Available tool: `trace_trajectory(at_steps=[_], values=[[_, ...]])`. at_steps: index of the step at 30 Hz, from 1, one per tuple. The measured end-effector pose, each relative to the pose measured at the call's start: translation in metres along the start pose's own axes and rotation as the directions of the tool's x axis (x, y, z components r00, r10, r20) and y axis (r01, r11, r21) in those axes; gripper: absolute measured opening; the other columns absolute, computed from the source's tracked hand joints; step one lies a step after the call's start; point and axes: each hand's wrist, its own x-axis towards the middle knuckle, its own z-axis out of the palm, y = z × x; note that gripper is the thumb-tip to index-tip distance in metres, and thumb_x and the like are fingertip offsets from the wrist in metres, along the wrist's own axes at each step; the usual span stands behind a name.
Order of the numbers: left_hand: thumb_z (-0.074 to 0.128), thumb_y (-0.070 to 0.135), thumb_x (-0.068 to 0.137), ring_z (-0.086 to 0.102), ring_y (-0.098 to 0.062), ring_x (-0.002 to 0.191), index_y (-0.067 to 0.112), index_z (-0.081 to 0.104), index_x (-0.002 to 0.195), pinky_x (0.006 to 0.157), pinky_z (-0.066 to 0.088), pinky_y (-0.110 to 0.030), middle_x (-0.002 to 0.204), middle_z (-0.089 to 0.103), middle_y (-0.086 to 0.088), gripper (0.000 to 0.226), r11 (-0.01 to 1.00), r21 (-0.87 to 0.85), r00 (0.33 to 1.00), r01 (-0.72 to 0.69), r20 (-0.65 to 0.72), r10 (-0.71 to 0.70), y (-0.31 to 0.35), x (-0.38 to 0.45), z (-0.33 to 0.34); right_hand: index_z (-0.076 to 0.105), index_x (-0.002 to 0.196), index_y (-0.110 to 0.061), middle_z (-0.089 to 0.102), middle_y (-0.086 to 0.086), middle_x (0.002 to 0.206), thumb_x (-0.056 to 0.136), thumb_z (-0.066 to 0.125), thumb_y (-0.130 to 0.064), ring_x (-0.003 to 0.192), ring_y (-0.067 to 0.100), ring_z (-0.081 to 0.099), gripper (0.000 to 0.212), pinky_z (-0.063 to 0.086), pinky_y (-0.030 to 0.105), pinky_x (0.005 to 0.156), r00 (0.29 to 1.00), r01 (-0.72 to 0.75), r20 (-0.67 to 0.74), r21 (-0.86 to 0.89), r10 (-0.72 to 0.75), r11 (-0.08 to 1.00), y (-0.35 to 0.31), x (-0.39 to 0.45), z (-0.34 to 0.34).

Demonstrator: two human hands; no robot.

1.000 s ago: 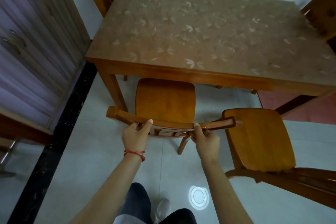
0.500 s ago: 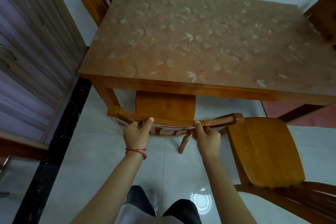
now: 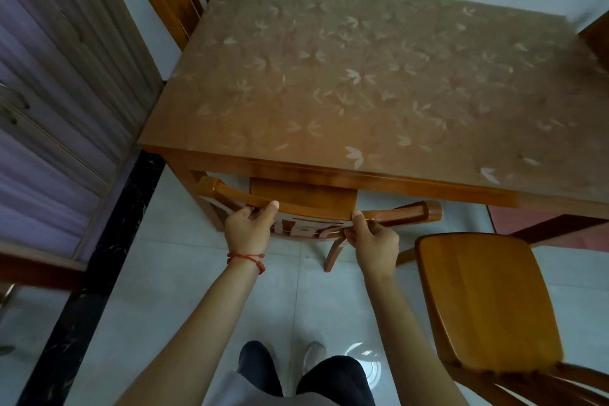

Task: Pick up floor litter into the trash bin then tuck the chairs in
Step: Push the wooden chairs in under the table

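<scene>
A wooden chair [image 3: 306,198] stands at the near edge of the wooden table [image 3: 362,89], its seat almost wholly under the tabletop. My left hand [image 3: 248,227] grips the left part of its curved top rail. My right hand [image 3: 372,241] grips the rail's right part. A second wooden chair [image 3: 484,300] stands pulled out on the floor to my right, its seat fully exposed. No litter or trash bin is in view.
A third chair [image 3: 178,0] stands at the table's far left corner, and part of another [image 3: 596,39] shows at the right edge. A wood-framed cabinet [image 3: 56,102] fills the left side beside a black floor strip [image 3: 99,273]. My legs and shoe [image 3: 313,356] are below.
Both hands have pushed the held chair forward, so its seat has slid under the table edge. The view has closed in on the table.
</scene>
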Motion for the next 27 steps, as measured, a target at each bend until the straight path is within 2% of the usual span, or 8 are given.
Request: trace_trajectory(at_steps=[3,11,17,21,27], values=[[0.069,0.023,0.078,0.068,-0.025,0.080,0.016,0.063,0.060,0.083,0.054,-0.045,0.071,0.068,-0.005,0.020,1.000,-0.009,1.000,0.003,0.001,-0.003,0.004,0.009,0.008,0.064,0.067,-0.012,0.069,0.004,0.070,0.089,0.056,-0.031,0.067,0.015,0.066,0.031,0.052,0.026,0.067,1.000,0.008,0.008,-0.006,-0.008,1.000,-0.007,0.011,0.002],[0.069,0.022,0.079,0.068,-0.023,0.081,0.017,0.064,0.065,0.084,0.053,-0.041,0.073,0.068,-0.001,0.015,0.999,-0.043,1.000,0.015,-0.006,-0.015,0.017,0.027,0.021,0.066,0.072,0.000,0.070,0.011,0.072,0.088,0.057,-0.035,0.072,0.023,0.068,0.039,0.056,0.036,0.073,1.000,0.015,0.013,-0.002,-0.015,1.000,-0.015,0.034,0.009],[0.069,0.021,0.079,0.068,-0.022,0.080,0.018,0.064,0.066,0.086,0.053,-0.043,0.074,0.067,0.000,0.014,0.997,-0.070,1.000,0.021,-0.007,-0.022,0.026,0.041,0.025,0.063,0.062,-0.009,0.068,0.006,0.067,0.087,0.058,-0.035,0.072,0.023,0.068,0.037,0.056,0.038,0.075,1.000,0.001,0.023,0.005,-0.001,1.000,-0.022,0.046,0.018],[0.069,0.017,0.079,0.066,-0.017,0.077,0.017,0.064,0.066,0.084,0.053,-0.042,0.074,0.067,-0.001,0.014,0.996,-0.092,1.000,0.014,-0.010,-0.015,0.025,0.041,0.026,0.064,0.063,-0.011,0.069,0.006,0.068,0.088,0.057,-0.035,0.070,0.020,0.068,0.035,0.056,0.034,0.073,1.000,0.014,0.022,-0.013,-0.014,1.000,-0.020,0.047,0.019],[0.068,0.020,0.079,0.067,-0.018,0.078,0.016,0.064,0.066,0.084,0.054,-0.042,0.074,0.067,0.000,0.014,0.998,-0.067,1.000,0.016,-0.008,-0.017,0.024,0.043,0.026,0.066,0.066,-0.007,0.069,0.006,0.069,0.088,0.057,-0.035,0.070,0.019,0.068,0.037,0.055,0.030,0.070,1.000,0.020,0.015,-0.025,-0.019,0.999,-0.019,0.048,0.020]])
